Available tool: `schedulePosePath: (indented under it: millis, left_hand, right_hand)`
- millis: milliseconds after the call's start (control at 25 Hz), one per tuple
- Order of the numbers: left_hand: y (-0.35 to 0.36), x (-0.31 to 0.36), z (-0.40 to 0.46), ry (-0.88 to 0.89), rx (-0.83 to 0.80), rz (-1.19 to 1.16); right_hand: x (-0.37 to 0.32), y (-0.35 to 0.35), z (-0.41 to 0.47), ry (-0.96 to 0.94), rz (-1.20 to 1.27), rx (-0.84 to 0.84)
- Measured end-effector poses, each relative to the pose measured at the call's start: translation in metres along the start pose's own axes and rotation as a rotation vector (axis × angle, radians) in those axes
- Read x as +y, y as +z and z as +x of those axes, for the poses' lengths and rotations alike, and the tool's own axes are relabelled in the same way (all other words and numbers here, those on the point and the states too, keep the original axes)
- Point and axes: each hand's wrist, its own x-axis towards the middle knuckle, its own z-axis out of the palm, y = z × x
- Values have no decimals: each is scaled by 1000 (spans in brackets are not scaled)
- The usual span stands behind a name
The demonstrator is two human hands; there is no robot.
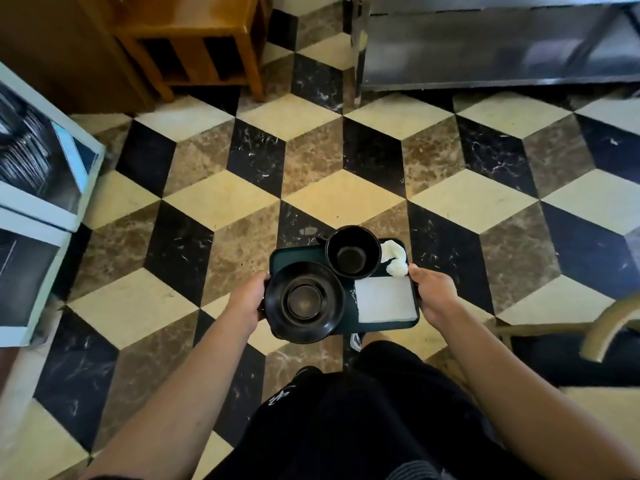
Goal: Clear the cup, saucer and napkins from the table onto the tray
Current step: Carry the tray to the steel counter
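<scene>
I carry a dark green tray point(294, 255) in front of me above the tiled floor. My left hand point(246, 297) grips its left edge and my right hand point(434, 292) grips its right edge. A black saucer point(304, 301) lies on the tray's near left and overhangs the edge. A black cup point(352, 251) stands upright at the far middle, empty. A crumpled white napkin point(394, 258) lies to the right of the cup. A flat folded white napkin point(385, 299) rests on the near right of the tray.
A wooden stool point(194, 39) stands ahead on the left. A steel counter point(498, 43) runs along the far right. A pale cabinet with stacked dishes point(41, 168) is at the left. A chair point(595, 355) sits close on my right.
</scene>
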Motion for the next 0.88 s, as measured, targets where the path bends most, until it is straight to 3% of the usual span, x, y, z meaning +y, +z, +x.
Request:
schedulePosePath:
  millis: [440, 880]
  left_hand:
    - [153, 168, 68, 9, 69, 107]
    - [289, 342, 167, 24, 5, 155]
  right_hand:
    - [-171, 1, 149, 35, -17, -9]
    - [-319, 31, 286, 65, 85, 77]
